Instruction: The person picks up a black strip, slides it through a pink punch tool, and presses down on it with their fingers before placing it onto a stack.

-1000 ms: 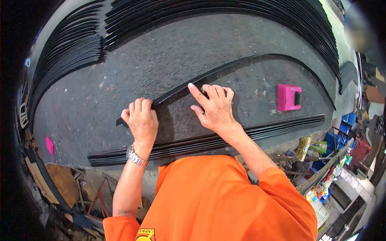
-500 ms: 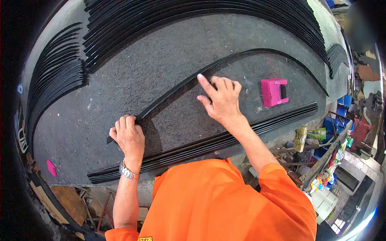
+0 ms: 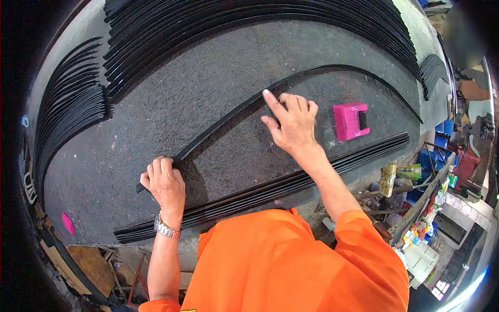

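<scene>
A long thin black strip lies in a curve across the dark work surface. Near its left end my left hand is closed around it, with a metal watch on the wrist. My right hand touches the strip's lower edge with the tip of its extended index finger; the thumb is apart and the other fingers are curled, holding nothing. To the right of that hand sits a pink block with a dark insert.
Black strips line the far edge, with more at the left and right. A bundle of strips lies along the near edge. A small pink piece is at lower left. Cluttered items stand beyond the right edge.
My right index finger has moved slightly right and up along the strip. My left hand stays closed on the strip's left end. The view has shifted slightly.
</scene>
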### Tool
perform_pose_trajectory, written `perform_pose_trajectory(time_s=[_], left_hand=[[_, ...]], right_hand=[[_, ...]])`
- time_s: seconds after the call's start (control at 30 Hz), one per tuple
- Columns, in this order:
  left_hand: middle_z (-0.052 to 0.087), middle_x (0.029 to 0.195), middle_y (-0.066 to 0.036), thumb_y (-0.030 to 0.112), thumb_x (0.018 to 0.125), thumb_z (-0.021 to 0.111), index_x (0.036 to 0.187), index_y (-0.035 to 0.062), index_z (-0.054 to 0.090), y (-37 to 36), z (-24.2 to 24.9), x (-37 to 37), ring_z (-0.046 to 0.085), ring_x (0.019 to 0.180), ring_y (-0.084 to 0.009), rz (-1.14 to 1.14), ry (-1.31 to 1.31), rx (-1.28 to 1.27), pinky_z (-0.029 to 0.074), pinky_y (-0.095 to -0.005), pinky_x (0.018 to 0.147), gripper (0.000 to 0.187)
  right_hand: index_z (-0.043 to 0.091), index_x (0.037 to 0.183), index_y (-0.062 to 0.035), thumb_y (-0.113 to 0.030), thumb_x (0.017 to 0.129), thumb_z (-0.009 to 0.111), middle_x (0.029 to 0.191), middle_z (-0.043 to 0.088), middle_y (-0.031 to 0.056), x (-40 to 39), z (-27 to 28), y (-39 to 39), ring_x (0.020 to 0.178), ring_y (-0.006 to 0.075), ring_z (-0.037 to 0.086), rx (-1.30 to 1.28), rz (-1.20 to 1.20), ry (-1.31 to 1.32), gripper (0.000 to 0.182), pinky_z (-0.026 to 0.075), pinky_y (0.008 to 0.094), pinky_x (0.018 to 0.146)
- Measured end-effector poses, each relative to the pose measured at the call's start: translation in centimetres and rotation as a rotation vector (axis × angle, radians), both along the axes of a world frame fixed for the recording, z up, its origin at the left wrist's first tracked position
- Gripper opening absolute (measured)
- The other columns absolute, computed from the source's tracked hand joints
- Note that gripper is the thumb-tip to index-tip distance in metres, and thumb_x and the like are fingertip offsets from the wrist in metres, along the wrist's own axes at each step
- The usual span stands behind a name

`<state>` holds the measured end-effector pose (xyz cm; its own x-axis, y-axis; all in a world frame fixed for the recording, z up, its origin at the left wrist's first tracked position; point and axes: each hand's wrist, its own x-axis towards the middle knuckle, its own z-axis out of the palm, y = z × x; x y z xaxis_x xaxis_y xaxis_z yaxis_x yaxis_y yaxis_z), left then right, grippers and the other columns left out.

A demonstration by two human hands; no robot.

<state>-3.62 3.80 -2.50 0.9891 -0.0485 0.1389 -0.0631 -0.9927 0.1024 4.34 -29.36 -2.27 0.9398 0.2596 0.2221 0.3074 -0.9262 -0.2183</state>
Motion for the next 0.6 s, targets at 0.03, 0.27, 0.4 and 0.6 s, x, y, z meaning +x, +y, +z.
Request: perform_pose_trajectory(time_s=[0.03, 0.27, 0.4, 0.6], left_hand=[[0.062, 0.102, -0.002, 0.002, 0.079, 0.065, 0.099, 0.0129, 0.061, 0.0, 0.0, 0.0, 0.057, 0.096, -0.0238, 0.001, 0.000, 0.000, 0.035, -0.0406, 0.091, 0.023], [0.062, 0.102, -0.003, 0.001, 0.079, 0.065, 0.100, 0.0126, 0.060, 0.0, -0.1, 0.0, 0.057, 0.097, -0.0248, 0.004, -0.001, 0.002, 0.035, -0.0415, 0.091, 0.025], [0.061, 0.103, -0.003, 0.001, 0.079, 0.065, 0.100, 0.0124, 0.060, 0.0, 0.0, 0.0, 0.057, 0.098, -0.0249, 0.004, -0.002, -0.002, 0.035, -0.0416, 0.091, 0.024], [0.061, 0.103, -0.003, 0.001, 0.078, 0.064, 0.099, 0.0118, 0.060, 0.0, -0.1, 0.0, 0.057, 0.099, -0.0248, 0.008, 0.003, -0.005, 0.036, -0.0413, 0.091, 0.024]], right_hand=[[0.058, 0.143, -0.0231, -0.034, 0.082, 0.078, 0.111, 0.057, 0.0034, -0.3, 0.0, 0.4, 0.106, 0.0237, 0.054, 0.016, 0.028, -0.007, 0.066, 0.032, 0.0468, 0.090], [0.057, 0.144, -0.0211, -0.037, 0.082, 0.078, 0.114, 0.057, 0.0050, -0.7, 0.0, 0.9, 0.108, 0.0245, 0.054, 0.029, 0.041, 0.001, 0.067, 0.033, 0.0472, 0.091], [0.058, 0.142, -0.0208, -0.036, 0.079, 0.081, 0.113, 0.057, 0.0051, 0.4, -0.5, -0.7, 0.107, 0.0252, 0.054, -0.013, -0.026, -0.052, 0.069, 0.034, 0.0473, 0.090], [0.058, 0.142, -0.0204, -0.035, 0.080, 0.080, 0.113, 0.057, 0.0047, -0.6, -0.1, 0.9, 0.107, 0.0244, 0.054, 0.021, 0.061, 0.014, 0.068, 0.033, 0.0475, 0.089]])
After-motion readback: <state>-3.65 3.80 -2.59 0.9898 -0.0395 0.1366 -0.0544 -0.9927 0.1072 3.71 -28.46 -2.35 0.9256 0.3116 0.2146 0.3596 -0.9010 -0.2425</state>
